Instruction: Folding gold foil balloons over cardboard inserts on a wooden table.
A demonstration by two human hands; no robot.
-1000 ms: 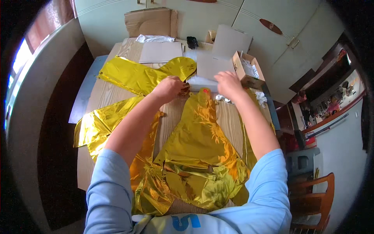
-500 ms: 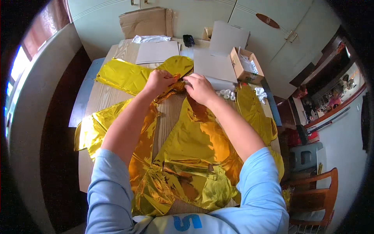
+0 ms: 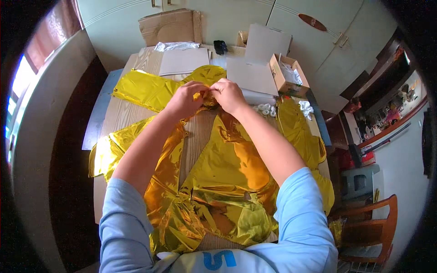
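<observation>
A large, shiny gold foil balloon, uninflated and wrinkled, lies spread over the wooden table. Its foil reaches from the near edge up to my hands, with orange reflections in the folds. My left hand pinches the foil's gathered far part between bent fingers. Right beside it, my right hand is closed on the same gathered bit, thumb and fingertips together. The fingertips of both hands nearly meet; exactly what lies between them is partly hidden. A long gold foil strip stretches out to the left of my left hand.
Small white rings lie right of my right hand. A cardboard box holding white material and grey boards stand behind. Flat grey sheets, a black object and a wooden chair are also around.
My right hand has moved slightly left, its fingers now closed together against my left hand's fingertips. The left hand's fingers have lifted and bent more.
</observation>
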